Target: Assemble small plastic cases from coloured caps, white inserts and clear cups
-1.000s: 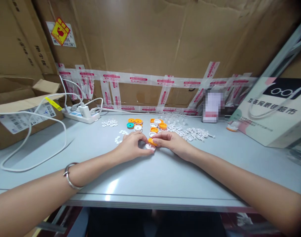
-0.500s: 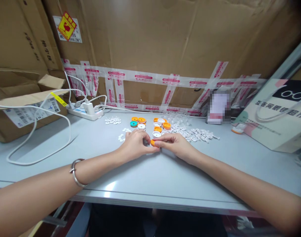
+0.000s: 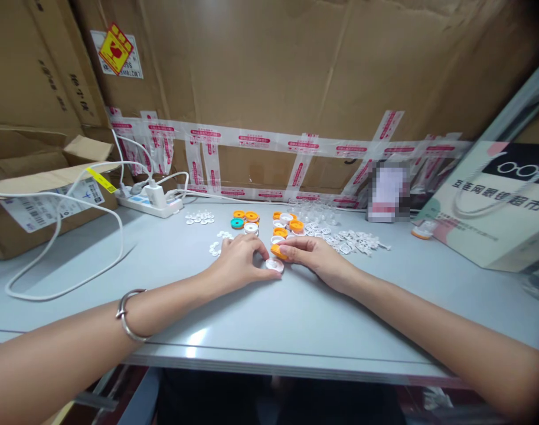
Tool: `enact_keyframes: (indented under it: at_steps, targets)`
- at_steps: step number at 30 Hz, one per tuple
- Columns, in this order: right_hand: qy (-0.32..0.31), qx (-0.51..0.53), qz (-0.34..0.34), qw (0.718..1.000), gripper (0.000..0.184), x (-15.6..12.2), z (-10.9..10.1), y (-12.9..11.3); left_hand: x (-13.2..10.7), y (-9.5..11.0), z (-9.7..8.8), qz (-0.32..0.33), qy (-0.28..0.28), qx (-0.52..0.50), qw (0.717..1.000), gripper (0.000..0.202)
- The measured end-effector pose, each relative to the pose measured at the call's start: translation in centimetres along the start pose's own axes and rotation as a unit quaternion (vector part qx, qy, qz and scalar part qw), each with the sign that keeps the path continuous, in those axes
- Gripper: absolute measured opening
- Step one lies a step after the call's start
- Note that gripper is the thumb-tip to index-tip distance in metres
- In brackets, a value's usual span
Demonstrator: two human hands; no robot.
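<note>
Between thumb and fingers, my left hand (image 3: 241, 260) grips a round white plastic piece (image 3: 275, 265) low over the table. Just to its right, my right hand (image 3: 316, 255) pinches an orange round cap (image 3: 278, 251), tilted and apart from the white piece. Behind my right hand stand orange and white round caps (image 3: 296, 226) in a cluster. A second group, with a teal cap (image 3: 237, 223) and a white cap (image 3: 251, 228), sits beyond my left hand. Small white discs (image 3: 200, 218) lie farther left. Small white plastic parts (image 3: 355, 241) are heaped to the right.
Clear plastic pieces (image 3: 316, 212) lie at the back. A power strip (image 3: 152, 203) with a looping white cable and an open carton (image 3: 43, 195) stand at left. At right are a blurred upright box (image 3: 386, 192), a paper bag (image 3: 495, 206) and an orange-and-white item (image 3: 424, 230).
The orange cap has come away from the white piece, which now shows in my left hand. My right hand has the orange cap, lifted slightly up and back.
</note>
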State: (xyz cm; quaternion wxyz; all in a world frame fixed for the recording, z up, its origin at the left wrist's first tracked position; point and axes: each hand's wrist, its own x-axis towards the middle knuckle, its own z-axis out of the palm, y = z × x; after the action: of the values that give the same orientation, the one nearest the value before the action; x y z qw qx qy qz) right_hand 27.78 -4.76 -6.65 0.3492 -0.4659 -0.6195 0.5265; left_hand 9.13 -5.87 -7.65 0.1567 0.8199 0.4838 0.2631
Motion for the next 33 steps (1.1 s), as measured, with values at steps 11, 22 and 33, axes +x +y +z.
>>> enact_keyframes:
  at_steps: [11, 22, 33]
  targets:
    - [0.001, 0.016, -0.001, 1.000, 0.031, -0.1, -0.4, 0.0, 0.0, -0.2, -0.4, 0.027, -0.029, -0.052, 0.998, 0.036]
    - [-0.006, -0.042, -0.016, 0.999, 0.035, 0.0, -0.5, 0.1, -0.2, -0.2, -0.2, 0.041, -0.013, -0.004, 0.999, 0.035]
    - [-0.055, -0.389, -0.182, 0.901, 0.035, -1.5, -3.4, -1.0, -0.3, -0.3, -1.3, 0.100, -0.058, -0.040, 0.992, 0.021]
